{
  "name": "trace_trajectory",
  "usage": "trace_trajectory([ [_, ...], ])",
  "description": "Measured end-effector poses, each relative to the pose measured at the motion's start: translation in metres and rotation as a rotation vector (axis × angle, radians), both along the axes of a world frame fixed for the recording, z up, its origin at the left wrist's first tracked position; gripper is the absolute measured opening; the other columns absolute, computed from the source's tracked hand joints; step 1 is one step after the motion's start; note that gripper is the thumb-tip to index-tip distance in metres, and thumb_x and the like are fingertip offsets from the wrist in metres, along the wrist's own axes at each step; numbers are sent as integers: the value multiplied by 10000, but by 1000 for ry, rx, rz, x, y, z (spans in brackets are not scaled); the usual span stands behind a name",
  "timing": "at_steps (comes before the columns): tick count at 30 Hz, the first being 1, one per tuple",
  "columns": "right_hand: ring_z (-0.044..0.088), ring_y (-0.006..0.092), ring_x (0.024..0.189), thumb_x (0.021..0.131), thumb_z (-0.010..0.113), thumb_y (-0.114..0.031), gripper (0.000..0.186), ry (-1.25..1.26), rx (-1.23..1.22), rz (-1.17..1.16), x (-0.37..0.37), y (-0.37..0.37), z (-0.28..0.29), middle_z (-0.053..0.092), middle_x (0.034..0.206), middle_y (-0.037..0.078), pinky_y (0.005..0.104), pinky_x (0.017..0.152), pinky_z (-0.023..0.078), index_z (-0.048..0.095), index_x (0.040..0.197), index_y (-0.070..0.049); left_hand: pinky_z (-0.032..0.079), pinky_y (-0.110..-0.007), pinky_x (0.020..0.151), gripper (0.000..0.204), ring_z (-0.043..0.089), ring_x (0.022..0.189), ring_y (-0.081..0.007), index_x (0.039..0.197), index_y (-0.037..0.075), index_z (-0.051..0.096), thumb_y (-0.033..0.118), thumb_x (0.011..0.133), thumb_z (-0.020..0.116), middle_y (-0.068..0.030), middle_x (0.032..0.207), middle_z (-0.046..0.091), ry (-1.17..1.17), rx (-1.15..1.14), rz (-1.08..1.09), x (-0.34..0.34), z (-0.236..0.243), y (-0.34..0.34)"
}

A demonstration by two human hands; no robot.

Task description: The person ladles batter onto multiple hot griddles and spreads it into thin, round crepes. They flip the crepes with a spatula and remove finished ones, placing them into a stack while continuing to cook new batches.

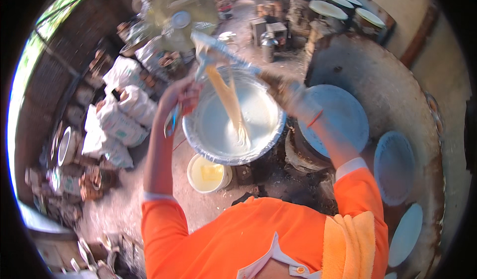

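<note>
A wide basin (191, 135) with a blue-grey rim holds pale, milky liquid in front of me. Over its far left side tilts a blurred long-handled tool (226, 50), blue and white at its far end. From that end a thick cream-coloured stream (226, 97) falls into the basin. My right hand (296, 99), smeared by motion, is closed round the tool's handle to the right of the basin. At the left rim my left hand (183, 96) has its fingers curled just below the tool's far end; what they grip is unclear.
A white bucket (227, 179) with yellow contents stands below the basin. White sacks (119, 120) lie to the left. A large round lidded vessel (343, 120) is at the right, before a curved wall (397, 95). A metal can (268, 48) stands farther back.
</note>
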State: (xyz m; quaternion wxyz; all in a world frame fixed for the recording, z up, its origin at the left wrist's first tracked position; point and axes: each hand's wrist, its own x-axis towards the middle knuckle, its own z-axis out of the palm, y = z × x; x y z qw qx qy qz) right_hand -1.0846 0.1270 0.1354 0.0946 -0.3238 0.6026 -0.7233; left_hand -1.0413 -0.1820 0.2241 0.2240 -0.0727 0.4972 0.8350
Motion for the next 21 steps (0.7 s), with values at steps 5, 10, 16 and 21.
trace_trajectory([
  [5, 542, 142, 1007, 862, 555, -141, 389, 500, 309, -441, 2, -38, 118, 586, 1116, 87, 257, 853, 441, 476, 1220, -12, 272, -148, 344, 248, 304, 373, 1, 985, -14, 458, 219, 934, 388, 37, 630, 395, 380, -220, 49, -14, 108, -21],
  [10, 550, 161, 1009, 863, 537, -163, 371, 504, 236, -504, -21, -42, 63, 584, 1127, 90, 281, 864, 440, 491, 1208, -35, 289, -191, 343, 245, 302, 380, -22, 985, -46, 444, 173, 949, 340, 25, 629, 383, 272, -142, 167, -22, 36, 9],
  [16, 560, 244, 1039, 857, 536, -257, 371, 623, 791, -606, -3, -54, -25, 578, 1116, 146, 310, 872, 434, 527, 1184, -83, 311, -235, 360, 287, 328, 374, -59, 963, -54, 425, 221, 953, 344, 10, 623, 371, -286, 719, -42, -25, -77, -18],
  [21, 583, 280, 927, 875, 489, -293, 398, 140, 1012, -440, 56, -21, -57, 531, 1178, 128, 345, 793, 448, 478, 1253, -170, 271, -226, 313, 281, 311, 354, -56, 1011, -56, 415, 208, 953, 340, 15, 605, 327, -257, 553, 52, -45, -88, -21],
])
